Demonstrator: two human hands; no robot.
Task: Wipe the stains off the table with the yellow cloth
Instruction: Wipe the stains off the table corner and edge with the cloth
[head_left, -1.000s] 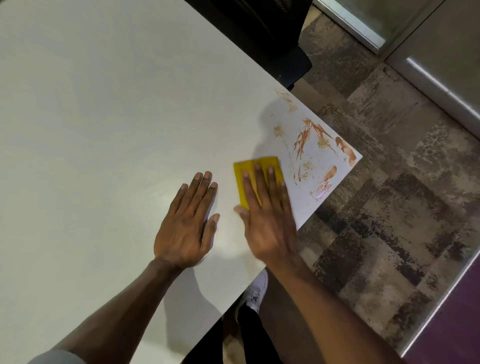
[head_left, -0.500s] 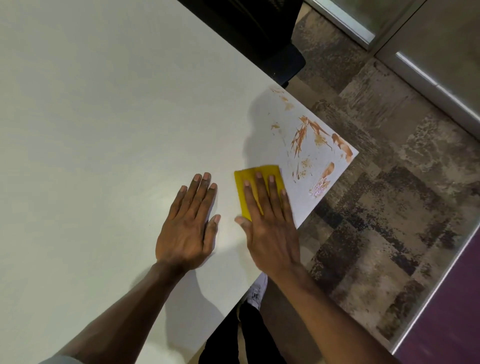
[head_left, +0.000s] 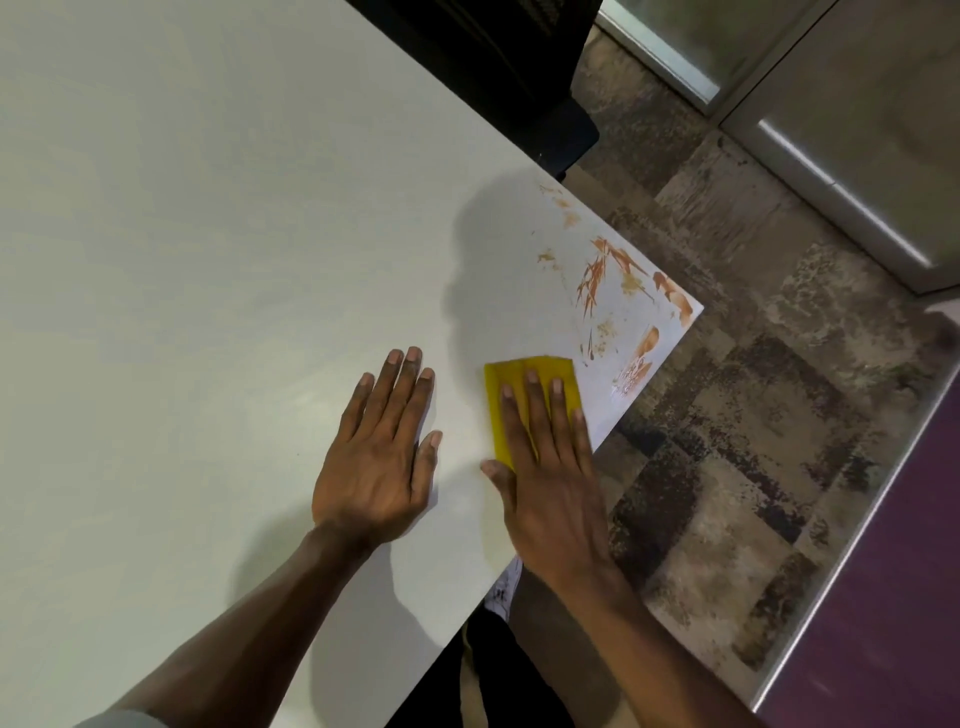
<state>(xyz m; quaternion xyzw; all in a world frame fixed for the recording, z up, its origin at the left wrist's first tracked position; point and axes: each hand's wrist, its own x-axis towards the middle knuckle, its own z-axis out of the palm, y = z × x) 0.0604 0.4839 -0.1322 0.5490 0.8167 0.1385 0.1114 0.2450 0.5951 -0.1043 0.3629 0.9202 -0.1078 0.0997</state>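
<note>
Yellow cloth (head_left: 519, 366), pressed flat under the straight fingers of my right hand (head_left: 550, 478) just beside the orange stains (head_left: 613, 291) on the table (head_left: 208, 260), had scarcely shifted over the last second, so those stains remained unwiped; my left hand (head_left: 376, 467) lay flat and empty, farther from them.

Cloth drawn back from the smears.
Over the last second the right hand (head_left: 550, 483), flat on the yellow cloth (head_left: 514, 371), has slid it toward the near edge of the table (head_left: 208, 260). The cloth's far edge was ahead of the left hand's (head_left: 376, 467) fingertips and now sits just behind them. The gap to the orange stains (head_left: 592, 280) is wider (a small shift, straight back). The white shoe (head_left: 506, 587) under the table edge shows less.
</note>
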